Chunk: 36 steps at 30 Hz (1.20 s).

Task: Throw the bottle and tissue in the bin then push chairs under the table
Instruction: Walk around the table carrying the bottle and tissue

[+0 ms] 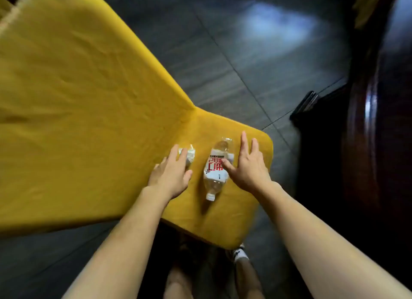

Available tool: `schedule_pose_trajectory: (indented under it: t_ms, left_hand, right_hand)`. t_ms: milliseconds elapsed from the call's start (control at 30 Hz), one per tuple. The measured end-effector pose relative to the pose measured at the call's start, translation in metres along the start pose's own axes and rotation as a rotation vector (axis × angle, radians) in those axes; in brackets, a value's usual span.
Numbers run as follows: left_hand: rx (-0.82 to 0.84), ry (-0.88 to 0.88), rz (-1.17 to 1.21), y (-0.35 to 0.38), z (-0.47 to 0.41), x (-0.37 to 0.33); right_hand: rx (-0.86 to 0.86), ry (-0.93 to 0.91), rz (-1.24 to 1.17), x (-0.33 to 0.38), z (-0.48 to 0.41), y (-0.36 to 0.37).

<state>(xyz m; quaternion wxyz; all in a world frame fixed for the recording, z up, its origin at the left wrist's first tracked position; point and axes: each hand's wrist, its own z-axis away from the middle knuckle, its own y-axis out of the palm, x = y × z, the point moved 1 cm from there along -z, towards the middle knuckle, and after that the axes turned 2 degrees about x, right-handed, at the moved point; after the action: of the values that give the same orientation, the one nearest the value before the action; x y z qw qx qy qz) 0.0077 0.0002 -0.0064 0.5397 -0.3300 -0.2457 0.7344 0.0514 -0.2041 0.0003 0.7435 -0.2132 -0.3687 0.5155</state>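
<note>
A clear plastic bottle [215, 169] with a white and red label lies on its side on a yellow chair seat [227, 218], its white cap toward me. A crumpled white tissue [190, 155] rests to its left, near the yellow backrest [78, 98]. My right hand [247, 165] hovers open just right of the bottle, thumb touching the label. My left hand [171, 174] is open over the tissue, with its fingertips covering part of it.
A dark polished wooden table [379, 125] stands at the right, close to the chair. The floor [234, 53] is dark grey tile with a bright reflection. My legs and one white-socked foot [240, 255] show below the seat.
</note>
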Motion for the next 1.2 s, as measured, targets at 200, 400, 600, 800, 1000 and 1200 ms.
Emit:
schedule_pose_trajectory:
  t_ms: [200,400,600,800,1000,1200]
  left_hand:
    - [0.001,-0.042,0.034,0.074,-0.064,0.001]
    - [-0.047,-0.073,0.065,0.114,-0.082,0.0]
    - [-0.255,-0.058,0.006,0.11,-0.103,-0.004]
    - [-0.268,-0.077,0.087,0.109,-0.097,-0.003]
    - [-0.249,-0.404,0.552,0.109,-0.059,-0.001]
    - [-0.338,-0.47,0.944,0.06,0.006,-0.014]
  right_hand:
    - [0.068,0.153,-0.279,-0.024,-0.059,0.081]
    - [-0.036,0.218,-0.517,-0.038,-0.075,0.118]
    - [-0.009,0.264,-0.586,-0.035,-0.091,0.122]
    - [0.043,0.243,-0.578,-0.033,-0.083,0.12]
    - [0.114,0.233,-0.666,-0.021,-0.048,0.103]
    - [0.099,0.223,-0.96,-0.019,-0.004,0.059]
